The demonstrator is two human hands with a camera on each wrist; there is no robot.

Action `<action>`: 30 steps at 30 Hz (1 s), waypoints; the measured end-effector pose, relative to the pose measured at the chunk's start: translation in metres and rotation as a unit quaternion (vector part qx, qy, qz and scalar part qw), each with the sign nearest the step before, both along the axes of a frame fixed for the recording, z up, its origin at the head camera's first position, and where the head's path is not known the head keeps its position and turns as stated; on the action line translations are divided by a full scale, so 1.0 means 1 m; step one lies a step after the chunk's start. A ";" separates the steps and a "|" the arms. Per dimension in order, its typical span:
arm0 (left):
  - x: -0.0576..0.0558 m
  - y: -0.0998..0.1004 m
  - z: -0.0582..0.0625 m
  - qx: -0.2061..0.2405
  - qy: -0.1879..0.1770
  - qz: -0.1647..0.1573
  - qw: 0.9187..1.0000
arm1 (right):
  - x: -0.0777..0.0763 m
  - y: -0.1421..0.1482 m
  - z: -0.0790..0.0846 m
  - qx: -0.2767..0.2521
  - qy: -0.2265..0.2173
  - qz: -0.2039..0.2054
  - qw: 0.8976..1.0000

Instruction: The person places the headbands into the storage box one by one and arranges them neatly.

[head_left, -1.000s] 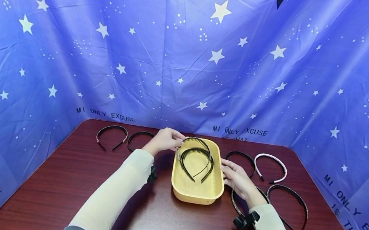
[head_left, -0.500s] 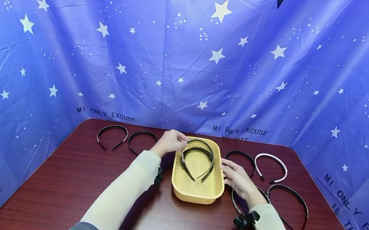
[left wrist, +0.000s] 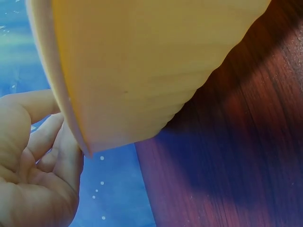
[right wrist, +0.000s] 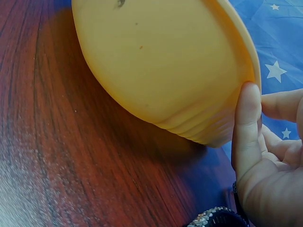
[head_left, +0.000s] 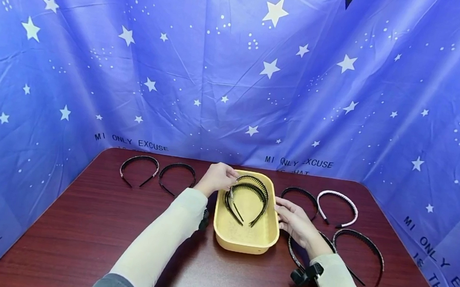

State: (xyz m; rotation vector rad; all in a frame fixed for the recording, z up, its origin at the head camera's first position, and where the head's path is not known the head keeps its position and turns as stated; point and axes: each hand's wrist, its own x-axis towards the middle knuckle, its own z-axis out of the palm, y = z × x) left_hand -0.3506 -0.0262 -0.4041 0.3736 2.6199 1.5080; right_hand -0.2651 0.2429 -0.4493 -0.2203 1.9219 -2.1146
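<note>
A yellow plastic basin (head_left: 243, 247) stands mid-table with black toothed headbands inside. At its far left corner my left hand (head_left: 218, 178) pinches the side of one headband (head_left: 254, 179), which has a glittery patch and overlaps another black headband (head_left: 250, 188) lower in the basin. In the left wrist view the left fingertips are hidden behind the basin rim. My right hand (head_left: 295, 222) grips the basin's right rim; in the right wrist view its thumb (right wrist: 248, 111) presses the outer wall, with the other fingers on the far side of the rim.
On the dark red wooden table (head_left: 84, 240) lie two headbands at the left, a black one (head_left: 178, 165) among them. At right are a pale pink headband (head_left: 338, 194), a black one (head_left: 301, 190) and a glittery one (head_left: 363, 235); another (head_left: 292, 250) lies partly under my right wrist. Blue star-printed cloth (head_left: 205, 64) stands behind.
My left hand has moved a little right over the basin, bringing its headband right and down until it nearly lines up with the headband below. The right hand has stayed put.
</note>
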 end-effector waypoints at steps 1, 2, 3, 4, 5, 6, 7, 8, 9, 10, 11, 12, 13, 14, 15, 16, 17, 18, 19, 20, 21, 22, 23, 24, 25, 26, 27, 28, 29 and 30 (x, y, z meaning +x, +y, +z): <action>0.000 0.000 0.000 -0.003 0.000 0.002 1.000 | 0.000 0.000 0.000 -0.001 0.000 0.000 1.000; 0.000 0.001 0.000 -0.005 0.001 0.002 1.000 | 0.000 0.000 0.000 -0.002 -0.001 -0.001 1.000; 0.000 0.001 0.000 -0.008 0.002 0.003 1.000 | 0.000 0.000 0.000 -0.002 0.001 0.000 1.000; 0.000 0.001 0.000 -0.012 0.004 0.004 1.000 | 0.000 0.000 0.000 -0.001 0.003 0.002 1.000; 0.000 0.001 0.000 -0.014 0.006 0.005 1.000 | 0.000 0.000 0.001 -0.002 0.005 0.004 1.000; 0.000 0.002 0.000 -0.019 0.009 0.007 1.000 | 0.001 0.001 0.001 -0.004 0.007 0.005 1.000; -0.001 0.002 0.000 -0.022 0.011 0.009 1.000 | 0.001 0.001 0.001 -0.004 0.009 0.006 1.000; -0.001 0.003 -0.001 -0.025 0.012 0.010 1.000 | 0.001 0.001 0.001 -0.003 0.011 0.008 1.000; -0.001 0.003 -0.001 -0.030 0.013 0.012 0.999 | 0.001 0.001 0.001 -0.002 0.013 0.010 1.000; -0.001 0.004 -0.002 -0.034 0.015 0.014 0.999 | 0.001 0.001 0.001 -0.002 0.012 0.007 1.000; -0.001 0.004 -0.002 -0.036 0.016 0.017 0.999 | 0.001 0.001 0.000 -0.002 0.010 0.004 1.000; -0.001 0.005 -0.003 -0.039 0.018 0.021 0.999 | 0.001 0.001 0.000 -0.003 0.007 0.001 1.000; -0.001 0.005 -0.003 -0.040 0.020 0.024 0.999 | 0.001 0.001 0.000 -0.001 0.004 -0.002 1.000; -0.001 0.005 -0.004 -0.043 0.022 0.027 0.998 | 0.001 0.000 0.000 0.000 0.003 -0.003 1.000; 0.000 0.006 -0.004 -0.047 0.025 0.030 0.998 | 0.001 0.000 0.000 0.001 0.002 -0.004 1.000; 0.000 0.006 -0.004 -0.052 0.029 0.034 0.998 | 0.001 0.000 -0.001 0.000 -0.002 -0.009 1.000; 0.000 0.006 -0.004 -0.055 0.032 0.037 0.997 | 0.001 -0.001 -0.001 0.001 -0.003 -0.010 1.000; 0.001 0.006 -0.004 -0.059 0.035 0.040 0.997 | 0.001 -0.001 -0.001 0.001 -0.004 -0.010 1.000; 0.002 0.007 -0.003 -0.063 0.038 0.043 0.996 | 0.001 -0.001 -0.001 0.002 -0.004 -0.010 1.000; 0.002 0.007 -0.003 -0.069 0.041 0.046 0.996 | 0.001 -0.001 -0.001 0.003 -0.003 -0.009 1.000; 0.003 0.007 -0.003 -0.074 0.044 0.048 0.995 | 0.001 -0.002 -0.001 0.003 -0.004 -0.009 1.000; 0.003 0.007 -0.002 -0.079 0.048 0.050 0.994 | 0.000 -0.002 -0.001 0.003 -0.005 -0.010 1.000; 0.004 0.008 -0.002 -0.084 0.050 0.052 0.994 | 0.000 -0.001 -0.002 0.004 -0.003 -0.007 1.000; 0.004 0.008 -0.002 -0.089 0.054 0.053 0.993 | 0.000 -0.001 -0.002 0.004 -0.002 -0.005 1.000; 0.004 0.008 -0.002 -0.095 0.055 0.055 0.992 | 0.000 -0.001 -0.002 0.005 0.000 -0.003 1.000; 0.004 0.008 -0.002 -0.100 0.057 0.056 0.992 | 0.000 -0.001 -0.002 0.006 0.001 -0.002 1.000; 0.004 0.009 -0.002 -0.104 0.057 0.056 0.991 | 0.000 -0.001 -0.001 0.006 0.002 -0.002 1.000; 0.004 0.009 -0.002 -0.109 0.058 0.058 0.991 | 0.000 -0.001 -0.001 0.006 0.002 -0.002 1.000; 0.004 0.009 -0.002 -0.113 0.061 0.059 0.990 | 0.000 -0.001 -0.001 0.006 0.001 -0.002 1.000; 0.004 0.009 -0.002 -0.119 0.066 0.060 0.989 | 0.000 -0.001 -0.001 0.006 0.000 -0.003 1.000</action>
